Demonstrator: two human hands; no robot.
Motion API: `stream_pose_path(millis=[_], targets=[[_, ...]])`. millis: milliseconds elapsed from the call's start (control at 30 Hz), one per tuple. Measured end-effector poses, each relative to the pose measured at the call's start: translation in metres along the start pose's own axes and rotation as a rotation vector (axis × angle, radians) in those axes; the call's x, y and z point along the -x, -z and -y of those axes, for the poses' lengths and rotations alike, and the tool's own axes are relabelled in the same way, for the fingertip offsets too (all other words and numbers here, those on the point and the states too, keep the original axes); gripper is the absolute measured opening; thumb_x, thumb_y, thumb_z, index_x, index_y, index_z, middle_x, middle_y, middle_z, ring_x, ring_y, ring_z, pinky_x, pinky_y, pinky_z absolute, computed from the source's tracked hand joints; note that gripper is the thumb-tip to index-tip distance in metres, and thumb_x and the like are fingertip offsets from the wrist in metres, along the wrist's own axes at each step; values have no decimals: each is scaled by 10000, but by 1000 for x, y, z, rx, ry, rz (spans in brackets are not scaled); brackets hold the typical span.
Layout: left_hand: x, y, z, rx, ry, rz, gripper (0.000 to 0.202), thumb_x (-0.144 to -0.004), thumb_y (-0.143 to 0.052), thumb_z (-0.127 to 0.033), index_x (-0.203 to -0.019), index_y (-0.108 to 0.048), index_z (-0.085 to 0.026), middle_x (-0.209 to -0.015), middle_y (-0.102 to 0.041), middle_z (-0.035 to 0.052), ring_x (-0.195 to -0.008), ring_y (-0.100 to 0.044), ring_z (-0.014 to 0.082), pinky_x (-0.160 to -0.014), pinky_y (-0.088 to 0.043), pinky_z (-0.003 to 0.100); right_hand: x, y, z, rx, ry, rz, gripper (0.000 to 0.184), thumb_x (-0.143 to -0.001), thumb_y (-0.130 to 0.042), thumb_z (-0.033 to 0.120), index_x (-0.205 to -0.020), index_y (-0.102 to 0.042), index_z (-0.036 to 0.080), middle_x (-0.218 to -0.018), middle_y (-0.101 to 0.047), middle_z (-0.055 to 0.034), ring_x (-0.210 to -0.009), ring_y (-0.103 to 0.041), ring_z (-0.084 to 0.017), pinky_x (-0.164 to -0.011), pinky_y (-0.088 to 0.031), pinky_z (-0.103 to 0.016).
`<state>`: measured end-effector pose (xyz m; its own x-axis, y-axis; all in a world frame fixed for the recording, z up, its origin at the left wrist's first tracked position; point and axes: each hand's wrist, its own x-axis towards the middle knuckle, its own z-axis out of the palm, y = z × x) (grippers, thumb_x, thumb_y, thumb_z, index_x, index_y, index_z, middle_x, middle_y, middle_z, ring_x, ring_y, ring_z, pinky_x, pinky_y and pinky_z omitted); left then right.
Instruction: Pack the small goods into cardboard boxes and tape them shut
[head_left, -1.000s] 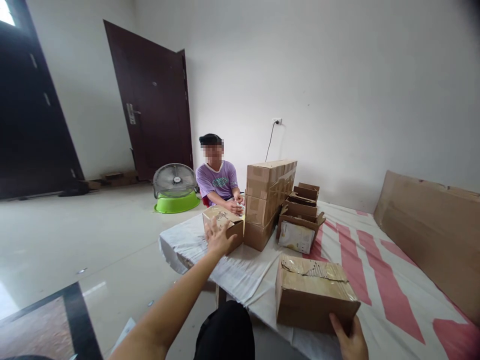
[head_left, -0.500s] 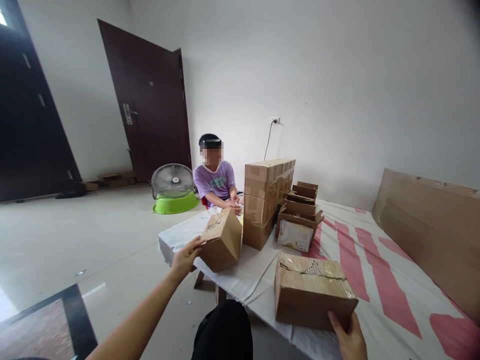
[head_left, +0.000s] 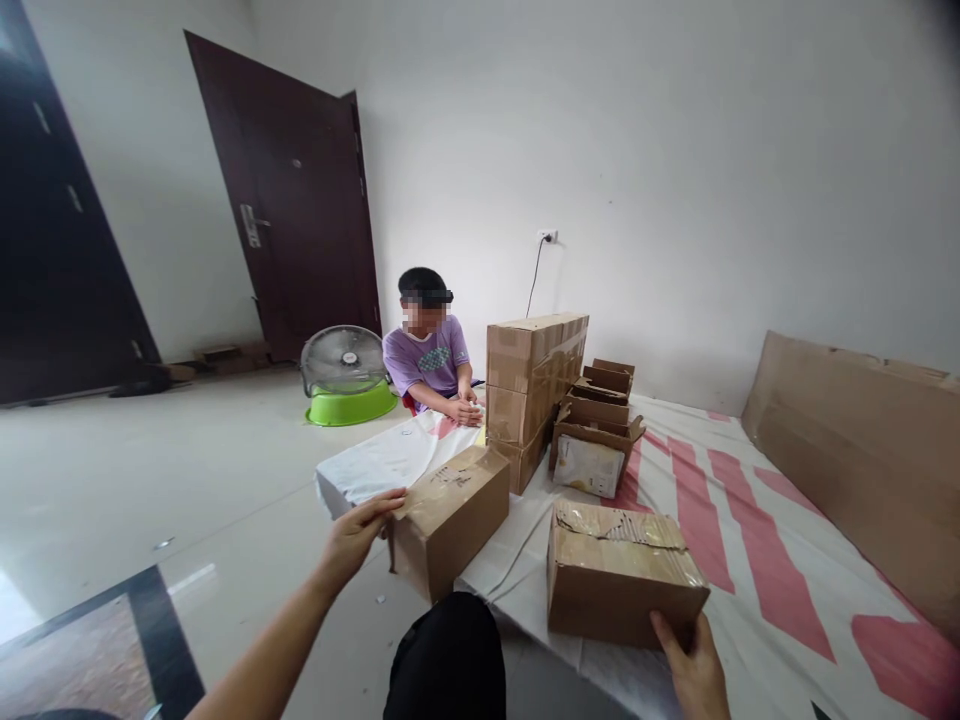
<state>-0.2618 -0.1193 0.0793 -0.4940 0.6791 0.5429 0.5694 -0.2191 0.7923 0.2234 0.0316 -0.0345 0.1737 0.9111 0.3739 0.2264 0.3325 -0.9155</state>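
My left hand (head_left: 361, 532) is closed on the left end of a taped cardboard box (head_left: 466, 525). That box lies at an angle over the near edge of the cloth-covered table (head_left: 517, 560), with dark marks on its top. My right hand (head_left: 691, 655) grips the lower right corner of a second cardboard box (head_left: 616, 600), its thumb on the front face and the other fingers mostly hidden. Torn tape crosses the top of this second box, which sits on the cloth.
Stacked closed cartons (head_left: 510, 385) stand further back, beside several open cartons (head_left: 596, 430). A large cardboard sheet (head_left: 847, 470) leans at the right. Across the table a person in a purple shirt (head_left: 431, 360) sits with hands together. A fan (head_left: 345, 360) rests in a green basin (head_left: 351, 405).
The box in my left hand has come nearer to me and turned, so its long side now shows. My right hand and its box have hardly moved.
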Motion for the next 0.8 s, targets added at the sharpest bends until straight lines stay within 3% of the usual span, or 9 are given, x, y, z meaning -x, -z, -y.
stream_pose_path(millis=[100, 167, 300, 433, 600, 733, 767, 800], targets=[[-9, -38, -4, 94, 31, -7, 366, -683, -638, -523, -806, -734, -192, -1102, -698, 100, -1076, -619, 285, -997, -444, 462, 1, 0, 5, 6, -72, 35, 571, -631, -670, 584, -1039, -544, 206, -969, -667, -32, -1051, -568, -279, -959, -411, -374], [-12, -53, -6, 126, 41, 17, 385, -687, -629, -529, -816, -726, -180, -1129, -685, 106, -1102, -604, 283, -1015, -425, 458, 2, 0, 7, -6, -91, 28, 608, -619, -679, 588, -1066, -543, 199, -1010, -666, -37, -1058, -567, -279, -953, -414, -368], [-6, -59, -9, 155, 54, 54, 387, -715, -610, -527, -851, -710, -179, -1184, -656, 104, -1151, -569, 280, -1043, -393, 452, 3, 1, 9, -11, -96, 28, 645, -621, -695, 562, -1123, -527, 192, -1128, -632, -62, -1107, -544, -285, -976, -392, -372], [-2, -65, -13, 137, 38, 92, 328, -751, -563, -476, -835, -684, -183, -1151, -668, 98, -1126, -585, 267, -1021, -420, 430, 5, 1, 15, -56, -92, 56, 578, -662, -671, 544, -1099, -531, 192, -1094, -632, -57, -1076, -552, -277, -962, -396, -381], [2, -80, -25, 53, 27, -51, 269, -785, -472, -384, -869, -632, -186, -1188, -615, 106, -1170, -533, 277, -1069, -343, 477, 7, 3, 22, -140, -126, 75, 557, -671, -648, 574, -1059, -538, 190, -1020, -654, -48, -985, -582, -256, -856, -449, -339], [41, -94, -56, -175, -130, -426, 202, -785, -511, -286, -959, -576, -207, -1234, -516, 104, -1246, -423, 281, -1098, -286, 482, 7, 6, 24, -117, -150, 69, 591, -686, -598, 639, -1058, -541, 183, -1004, -655, -61, -1000, -575, -264, -854, -445, -338], [53, -101, -67, -156, -203, -435, 173, -785, -527, -269, -943, -569, -213, -1200, -524, 102, -1217, -447, 279, -1079, -315, 479, 7, 6, 24, -119, -142, 67, 601, -703, -573, 652, -1074, -537, 180, -1023, -649, -69, -1019, -568, -266, -871, -439, -343], [64, -110, -79, -94, -277, -369, 134, -795, -528, -251, -920, -568, -223, -1152, -542, 95, -1167, -487, 268, -1045, -360, 464, 7, 7, 24, -125, -128, 68, 608, -724, -546, 659, -1094, -533, 177, -1043, -642, -76, -1036, -560, -267, -886, -432, -348]])
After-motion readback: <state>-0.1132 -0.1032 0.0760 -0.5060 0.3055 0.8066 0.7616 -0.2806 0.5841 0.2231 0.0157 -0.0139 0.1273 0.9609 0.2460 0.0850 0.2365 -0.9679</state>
